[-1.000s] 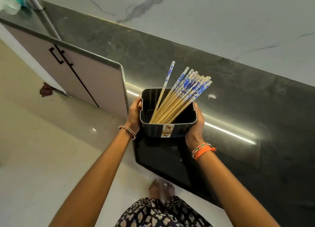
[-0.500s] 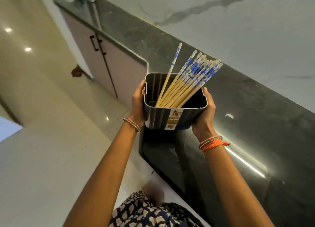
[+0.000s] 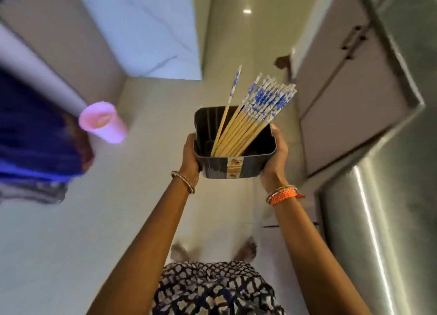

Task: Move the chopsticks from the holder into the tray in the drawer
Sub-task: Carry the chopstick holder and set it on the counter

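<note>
- The left third of the frame is badly smeared: a dark blue shape (image 3: 35,135) at mid-left cannot be identified, and a pink cylinder (image 3: 104,122) beside it is too blurred to name.
- The person's bare feet (image 3: 246,247) at lower centre are blurred, and the patterned garment (image 3: 212,288) hides most of them.
- Both forearms are cut off by the bottom edge of the frame.
- No drawer or tray can be made out anywhere in the view.
- The holder (image 3: 233,165), a dark squarish tub with a small label on its near wall, sits at the centre of the frame, held in the air over the pale floor (image 3: 94,220).
- Inside it, the chopsticks (image 3: 250,120) lean as a bundle toward the upper right, wooden shafts down in the tub and blue-and-white patterned ends rising above the rim; one stick stands apart, nearer upright, to the left of the bundle.
- The left hand (image 3: 189,158) presses against the holder's left wall, thumb over the rim; its other fingers are hidden behind the tub.
- The right hand (image 3: 276,154) clasps the right wall, thumb along the rim, fingers wrapped underneath out of sight.
- Bracelets (image 3: 282,194) circle both wrists, the right one orange.
- Cabinet doors (image 3: 343,97) with dark handles fill the upper right; a shiny metal surface (image 3: 387,220) runs down the right edge.
</note>
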`<state>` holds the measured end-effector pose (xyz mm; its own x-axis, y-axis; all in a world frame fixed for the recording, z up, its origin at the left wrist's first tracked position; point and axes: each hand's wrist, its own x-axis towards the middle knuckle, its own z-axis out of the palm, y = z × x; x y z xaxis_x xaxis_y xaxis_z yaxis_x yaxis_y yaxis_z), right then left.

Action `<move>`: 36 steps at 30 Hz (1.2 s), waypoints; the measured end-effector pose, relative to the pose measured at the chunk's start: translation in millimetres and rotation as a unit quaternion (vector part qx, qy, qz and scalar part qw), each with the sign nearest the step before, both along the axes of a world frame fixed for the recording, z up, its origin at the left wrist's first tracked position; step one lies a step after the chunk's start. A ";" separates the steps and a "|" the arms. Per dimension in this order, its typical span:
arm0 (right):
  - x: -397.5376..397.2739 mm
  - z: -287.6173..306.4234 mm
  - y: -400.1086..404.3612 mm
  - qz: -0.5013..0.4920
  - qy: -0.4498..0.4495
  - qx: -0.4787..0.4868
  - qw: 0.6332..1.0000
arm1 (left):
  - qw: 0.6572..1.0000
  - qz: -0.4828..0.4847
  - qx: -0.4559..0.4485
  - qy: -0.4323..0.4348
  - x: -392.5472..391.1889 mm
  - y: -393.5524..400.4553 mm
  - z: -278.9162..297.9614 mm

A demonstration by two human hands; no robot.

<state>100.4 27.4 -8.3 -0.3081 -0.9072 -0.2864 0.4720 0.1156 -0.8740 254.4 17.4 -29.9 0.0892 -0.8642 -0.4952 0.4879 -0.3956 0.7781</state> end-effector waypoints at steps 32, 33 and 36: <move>954.9 -23.8 153.7 0.696 -0.030 -0.028 0.717 | 0.669 0.734 -0.031 -0.109 780.5 318.7 -1.4; 978.7 -21.1 156.8 0.706 -0.029 -0.021 0.707 | 0.663 0.740 -0.034 -0.108 801.7 320.4 1.4; 1041.8 -14.0 165.9 0.730 -0.026 -0.010 0.683 | 0.663 0.737 -0.069 -0.106 862.9 326.7 9.8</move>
<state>1142.2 193.3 -22.4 0.9389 -0.2405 -0.2464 -0.1037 0.4850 -0.8684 1117.3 344.1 -20.2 0.9430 0.2049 -0.2621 0.1393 0.4721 0.8705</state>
